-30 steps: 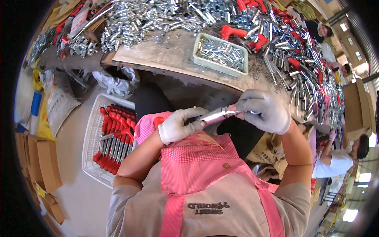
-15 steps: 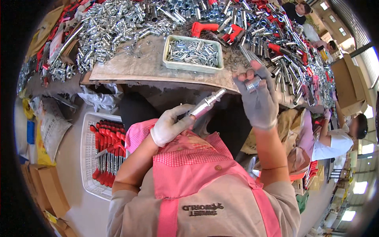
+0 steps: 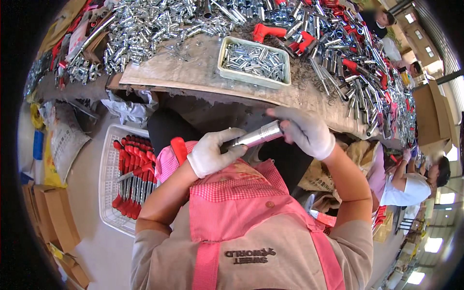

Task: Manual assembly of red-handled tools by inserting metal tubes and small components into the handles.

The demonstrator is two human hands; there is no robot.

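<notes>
My left hand (image 3: pixel 215 152), in a whitish glove, is wrapped round a shiny metal tube (image 3: pixel 261 135) held over my lap. The tube slants up to the right, and its far end meets my gloved right hand (image 3: pixel 308 134). The fingers of that hand curl round the tube's end and hide it. Beyond my left wrist sticks out a red grip (image 3: pixel 179 151); whether it joins the tube is hidden behind the hand. A pink checked apron (image 3: pixel 237 198) lies beneath.
A pale tray (image 3: pixel 253 79) of small metal pins stands on the worktable (image 3: pixel 169 77), amid heaps of metal parts and red handles. At my left, a white basket (image 3: pixel 108 193) holds several red-handled tools. A co-worker (image 3: pixel 403 181) sits at the right.
My right hand has come down and left from above the table edge to the tube's end. The ribbed metal sleeve it held is no longer separately visible. The red grip has come into sight.
</notes>
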